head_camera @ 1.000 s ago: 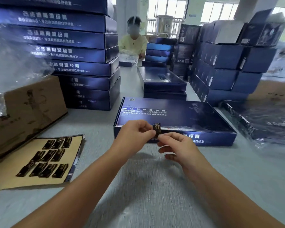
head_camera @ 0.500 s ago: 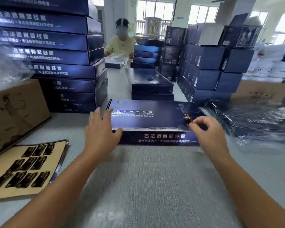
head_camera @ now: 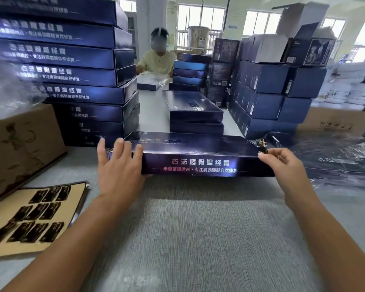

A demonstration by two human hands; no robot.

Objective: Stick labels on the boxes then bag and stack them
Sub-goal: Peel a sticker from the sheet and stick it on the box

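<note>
One near box (head_camera: 198, 163), one pinched label (head_camera: 262, 146), one label sheet (head_camera: 13, 247).

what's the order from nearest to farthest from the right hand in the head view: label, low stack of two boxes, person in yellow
1. label, pinched by the right hand at the box's right corner
2. low stack of two boxes, mid-table behind it
3. person in yellow, at the table's far end

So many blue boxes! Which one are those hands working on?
The single flat box nearest the camera: the left hand rests on its left end, the right hand pinches a label at its right corner. The stacks behind go untouched.
</note>
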